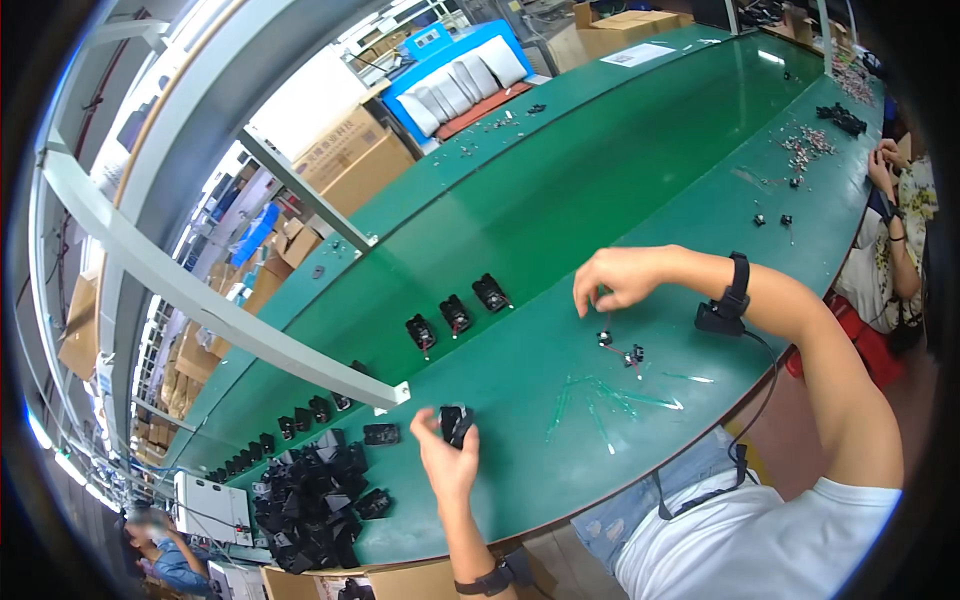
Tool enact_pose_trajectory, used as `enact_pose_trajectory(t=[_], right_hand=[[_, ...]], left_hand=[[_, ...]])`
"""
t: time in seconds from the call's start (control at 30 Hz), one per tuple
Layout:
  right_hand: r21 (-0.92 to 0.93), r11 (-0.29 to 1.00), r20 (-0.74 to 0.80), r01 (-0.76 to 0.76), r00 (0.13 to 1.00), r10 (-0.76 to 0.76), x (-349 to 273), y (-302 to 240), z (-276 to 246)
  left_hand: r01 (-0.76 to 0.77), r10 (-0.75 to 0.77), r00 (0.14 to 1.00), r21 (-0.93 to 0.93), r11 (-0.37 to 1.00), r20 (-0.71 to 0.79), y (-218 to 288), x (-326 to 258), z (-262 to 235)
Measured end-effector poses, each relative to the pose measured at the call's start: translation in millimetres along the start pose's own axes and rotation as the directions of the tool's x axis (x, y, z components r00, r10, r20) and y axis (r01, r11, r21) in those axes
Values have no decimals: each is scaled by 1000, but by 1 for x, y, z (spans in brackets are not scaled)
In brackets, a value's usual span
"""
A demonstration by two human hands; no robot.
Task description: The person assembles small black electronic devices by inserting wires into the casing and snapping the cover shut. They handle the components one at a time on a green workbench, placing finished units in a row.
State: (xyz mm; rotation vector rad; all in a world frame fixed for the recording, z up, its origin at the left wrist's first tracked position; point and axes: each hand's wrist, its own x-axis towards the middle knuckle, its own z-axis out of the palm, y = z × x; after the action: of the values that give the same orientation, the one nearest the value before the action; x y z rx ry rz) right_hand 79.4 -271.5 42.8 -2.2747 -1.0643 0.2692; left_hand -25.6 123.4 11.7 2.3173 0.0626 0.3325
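My left hand (447, 462) is closed around a black plastic housing (456, 424), held just above the green table. Further right, my right hand (622, 280) is bent down with its fingers curled together. A thin line runs from those fingertips toward a small black part with wires (604, 339); what the fingers pinch is too small to make out. Close beside it lies another small wired part (634, 356). Nearer to me, thin clear green strips (600, 400) are spread on the table. A single black housing (381, 434) lies left of my left hand.
A heap of black housings (310, 490) covers the table's left end. Several housings with wires (453, 315) line the green belt (560, 200) beyond. A metal post (270, 345) stands near my left hand. At the far right, a co-worker's hands (885, 160) are near loose small parts (806, 148).
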Motion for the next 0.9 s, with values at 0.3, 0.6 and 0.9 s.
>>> enact_pose_trajectory(t=[0.3,0.6,0.9], right_hand=[[-330,939,-124,-95,991,56,-8,-8,56],[733,671,-236,-113,883,407,-6,-38,69],[819,571,-263,-57,847,462,-5,-51,91]], left_hand=[[21,174,838,-349,937,517,73,18,103],[249,243,798,-670,700,551,74,27,117],[399,332,776,-825,400,537,55,17,142]])
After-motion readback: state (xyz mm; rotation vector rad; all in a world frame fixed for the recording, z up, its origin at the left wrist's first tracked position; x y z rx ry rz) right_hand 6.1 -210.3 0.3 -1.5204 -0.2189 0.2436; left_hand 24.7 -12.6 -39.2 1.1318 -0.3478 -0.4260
